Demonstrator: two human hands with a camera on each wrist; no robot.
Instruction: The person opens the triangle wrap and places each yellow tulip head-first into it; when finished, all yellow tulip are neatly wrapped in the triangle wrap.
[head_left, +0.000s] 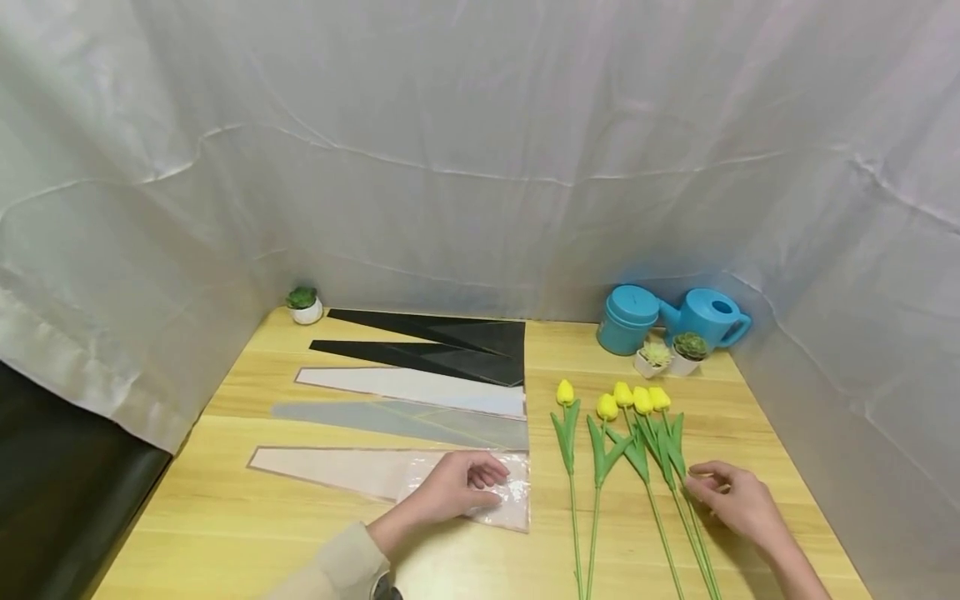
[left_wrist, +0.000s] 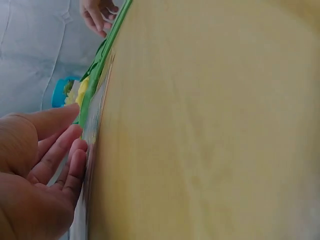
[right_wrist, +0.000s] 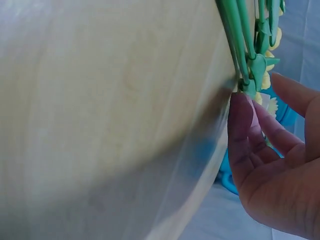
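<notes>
My left hand [head_left: 461, 485] is over the wide end of a pale pink wrapping sleeve [head_left: 330, 467], its fingers loosely bent with nothing between them. Glossy clear plastic covers that end of the sleeve. On the right, my right hand [head_left: 738, 500] is beside the leaves of the rightmost yellow tulip [head_left: 660, 400]. In the right wrist view its thumb stands apart from the fingers, and the fingertips [right_wrist: 242, 102] are close to the green leaves; whether they touch is unclear. Several long-stemmed artificial tulips lie side by side, a single tulip [head_left: 566, 393] being leftmost.
Further tapered sleeves lie behind: grey [head_left: 450, 421], white [head_left: 420, 390] and black [head_left: 480, 367]. A blue canister [head_left: 628, 321], a blue watering can [head_left: 708, 317] and small potted succulents [head_left: 688, 354] stand at the back right. Another succulent [head_left: 304, 306] is back left. Grey curtains [head_left: 450, 208] surround the table.
</notes>
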